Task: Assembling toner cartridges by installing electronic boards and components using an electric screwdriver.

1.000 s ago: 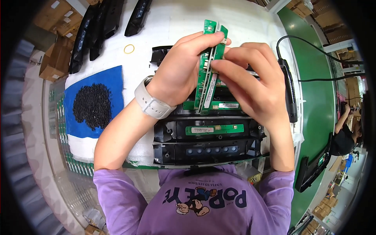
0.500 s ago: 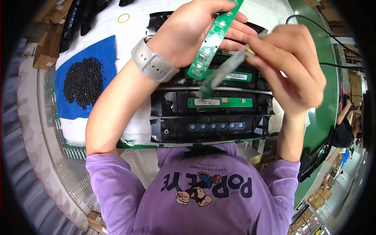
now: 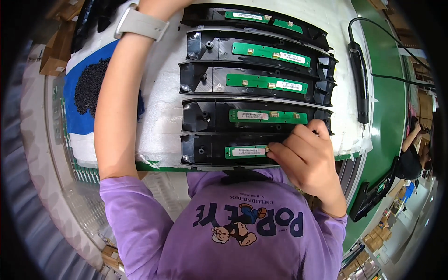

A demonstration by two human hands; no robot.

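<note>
Board placing, probably: right hand (image 3: 305, 156) pinches narrowly at the right end of the green board (image 3: 245, 153) in the nearest housing (image 3: 212, 148).
Count: five housings, one board each; four beyond the nearest housing, one screwdriver (image 3: 358, 81) to its right. Left hand (image 3: 169, 5) mostly out of frame; grip cannot be told. Next move likely calls for levelling.

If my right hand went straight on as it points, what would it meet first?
Your right hand would likely meet the green rectangular circuit board in the nearest black plastic housing, though exact depth is unclear.
</note>
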